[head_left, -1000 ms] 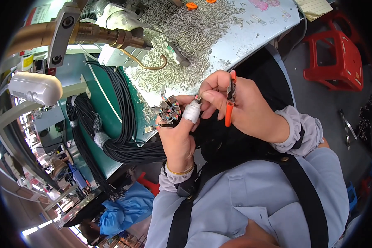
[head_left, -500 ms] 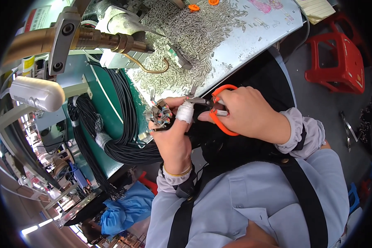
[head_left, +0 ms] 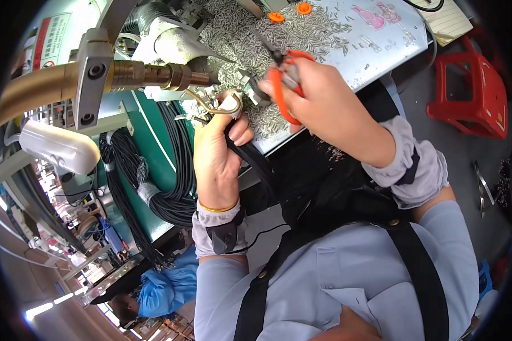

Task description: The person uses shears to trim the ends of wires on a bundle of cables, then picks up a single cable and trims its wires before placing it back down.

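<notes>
My left hand (head_left: 217, 150) is closed round a bundle of black cables (head_left: 255, 165) that trails down toward my lap. White tape wraps its thumb. Metal-tipped cable ends (head_left: 196, 113) poke out past the fingers, partly hidden behind a thin bent brass tube (head_left: 206, 103) that crosses in front of the thumb. Held up over the near side of the table, my right hand (head_left: 333, 102) grips orange-handled scissors (head_left: 280, 94), their blades pointing away over a heap of small silvery pieces (head_left: 290, 34). The right fingers are slightly blurred.
A thick brass pipe in a metal clamp (head_left: 93, 79) juts in from the left above a white lamp-like housing (head_left: 60, 146). Coiled black cables (head_left: 165, 196) lie on the green surface. Orange caps (head_left: 304, 8) sit at the back. A red stool (head_left: 478, 94) stands right.
My left hand has moved up and away with the cables, to beside the bent brass tube. My right hand has lifted the scissors away from the left thumb, farther over the heap.
</notes>
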Demonstrator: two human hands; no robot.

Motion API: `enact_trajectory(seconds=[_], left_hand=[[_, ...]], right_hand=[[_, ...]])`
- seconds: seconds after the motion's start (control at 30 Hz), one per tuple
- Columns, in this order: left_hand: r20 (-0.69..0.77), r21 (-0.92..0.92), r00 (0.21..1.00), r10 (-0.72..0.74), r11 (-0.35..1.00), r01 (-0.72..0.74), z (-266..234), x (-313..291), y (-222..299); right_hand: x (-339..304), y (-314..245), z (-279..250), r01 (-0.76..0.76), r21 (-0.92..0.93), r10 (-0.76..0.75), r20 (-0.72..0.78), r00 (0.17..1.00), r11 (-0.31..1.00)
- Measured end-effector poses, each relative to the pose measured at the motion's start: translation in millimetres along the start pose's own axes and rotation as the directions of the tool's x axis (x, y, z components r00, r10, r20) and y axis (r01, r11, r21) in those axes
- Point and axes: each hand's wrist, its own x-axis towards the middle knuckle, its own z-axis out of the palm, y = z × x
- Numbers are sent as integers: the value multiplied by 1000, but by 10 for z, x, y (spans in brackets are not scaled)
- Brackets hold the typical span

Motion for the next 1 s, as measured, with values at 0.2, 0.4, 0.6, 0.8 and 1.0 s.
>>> enact_trajectory(seconds=[0.2,0.4,0.6,0.8,1.0], left_hand=[[10,32,1000,-25,999,25,-16,94,68],[49,112,999,-8,994,3,-26,67,107],[-12,166,998,55,985,-52,67,26,92],[-31,195,996,83,978,-75,94,-6,83],[-56,29,998,-20,999,21,111,-214,27]], right_hand=[[239,-61,40,-166,100,149,157,976,981],[243,9,85,16,48,-19,57,998,999],[249,-22,77,-14,54,10,82,997,998],[225,1,103,11,38,-13,51,999,999],[92,-60,-22,-90,163,63,164,984,983]])
